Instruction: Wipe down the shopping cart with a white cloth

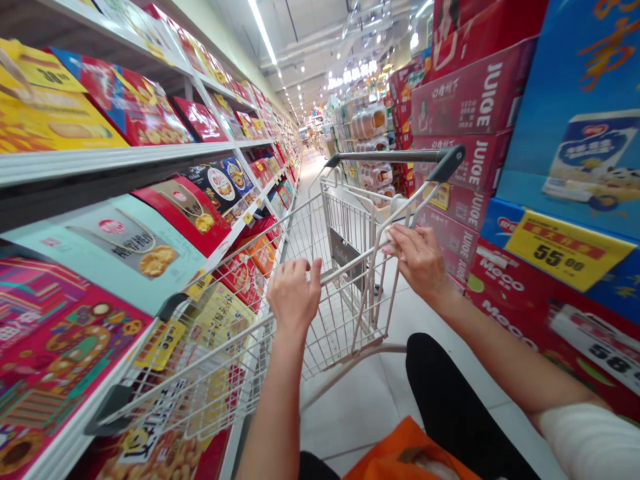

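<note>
A wire shopping cart point(350, 333) stands sideways in front of me, its dark handle bar point(387, 157) towards the upper right. My left hand point(294, 293) is closed over the near top rail, fingers curled to the far side and thumb up. Further right along that rail, my right hand point(419, 259) is closed in a pinch on a small white wad point(387, 238) that looks like a cloth or tissue. It presses against the cart's frame near the handle end. The fingertips are partly hidden. Inside the cart a grey panel point(345, 257) shows on the folding seat.
Shelves of boxed gift packs point(115, 243) run along the left, close to the cart's far end. Stacked drink cartons point(463, 107) and a blue carton display point(575, 153) rise on the right, with a yellow price sign point(570, 250). The tiled aisle point(311, 167) stretches ahead.
</note>
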Available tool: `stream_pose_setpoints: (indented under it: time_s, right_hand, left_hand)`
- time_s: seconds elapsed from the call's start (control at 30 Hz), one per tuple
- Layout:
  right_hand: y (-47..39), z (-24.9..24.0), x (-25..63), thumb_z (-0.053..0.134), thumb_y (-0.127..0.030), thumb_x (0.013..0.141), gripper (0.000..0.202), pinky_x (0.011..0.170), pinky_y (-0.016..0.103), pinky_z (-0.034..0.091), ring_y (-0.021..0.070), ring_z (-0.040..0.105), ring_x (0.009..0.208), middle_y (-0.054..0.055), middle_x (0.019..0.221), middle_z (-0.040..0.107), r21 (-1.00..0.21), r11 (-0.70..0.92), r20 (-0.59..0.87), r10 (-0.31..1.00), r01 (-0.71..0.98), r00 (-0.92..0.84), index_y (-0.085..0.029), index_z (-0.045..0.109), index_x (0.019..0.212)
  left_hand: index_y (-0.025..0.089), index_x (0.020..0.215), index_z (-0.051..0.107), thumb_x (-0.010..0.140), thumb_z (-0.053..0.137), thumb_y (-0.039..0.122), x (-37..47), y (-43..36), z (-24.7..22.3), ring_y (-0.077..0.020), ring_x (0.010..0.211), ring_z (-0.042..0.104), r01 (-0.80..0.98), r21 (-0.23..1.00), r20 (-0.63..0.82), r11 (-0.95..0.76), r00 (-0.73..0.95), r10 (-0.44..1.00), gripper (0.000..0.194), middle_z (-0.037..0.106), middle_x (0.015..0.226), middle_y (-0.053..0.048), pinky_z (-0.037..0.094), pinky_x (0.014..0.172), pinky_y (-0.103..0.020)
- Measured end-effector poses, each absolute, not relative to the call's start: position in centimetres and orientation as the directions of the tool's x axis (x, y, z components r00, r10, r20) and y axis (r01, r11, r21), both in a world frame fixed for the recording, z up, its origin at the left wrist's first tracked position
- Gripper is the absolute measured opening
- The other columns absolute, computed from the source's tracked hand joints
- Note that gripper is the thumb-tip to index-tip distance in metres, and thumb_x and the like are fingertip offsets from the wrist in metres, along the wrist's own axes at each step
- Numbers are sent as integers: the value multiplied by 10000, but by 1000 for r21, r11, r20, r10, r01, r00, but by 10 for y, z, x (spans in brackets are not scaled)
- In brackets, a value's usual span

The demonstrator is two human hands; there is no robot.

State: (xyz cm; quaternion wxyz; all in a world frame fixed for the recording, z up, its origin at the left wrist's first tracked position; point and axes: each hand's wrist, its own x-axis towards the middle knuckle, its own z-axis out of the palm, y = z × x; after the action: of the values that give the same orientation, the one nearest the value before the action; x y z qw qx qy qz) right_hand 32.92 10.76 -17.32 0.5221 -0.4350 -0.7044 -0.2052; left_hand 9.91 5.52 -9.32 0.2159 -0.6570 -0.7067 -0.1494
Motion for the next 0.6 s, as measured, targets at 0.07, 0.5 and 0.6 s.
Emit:
stream_pose_setpoints:
  time_s: [0.07,0.5,0.6]
  right_hand:
    - [107,-173,322,459,-90,944,431,947,449,504,255,607,1142,119,1290,687,-202,524,917,398,827,-28,-175,582,1348]
    - [114,-185,310,496,-204,926,586,1027,548,440,342,536,1294,213,1430,549,-206,532,917,397,821,-27,-141,389,1499]
    - [111,-192,309,532,-233,920,707,1034,563,435,363,499,1349,246,1494,474,-126,559,904,405,819,-137,-135,250,1561]
  left_hand:
    - [192,988,751,1013,121,553,88,54,-91,-312,932,675,968,-53,291,244,-219,931,726,736,949,-153,476,779,-399]
    - [158,948,813,975,50,613,82,58,-100,-340,891,720,972,-88,178,220,-202,963,890,757,914,-203,524,785,-433]
    - [159,949,814,977,51,607,82,58,-100,-355,892,721,972,-90,180,218,-199,963,886,758,918,-204,524,786,-453]
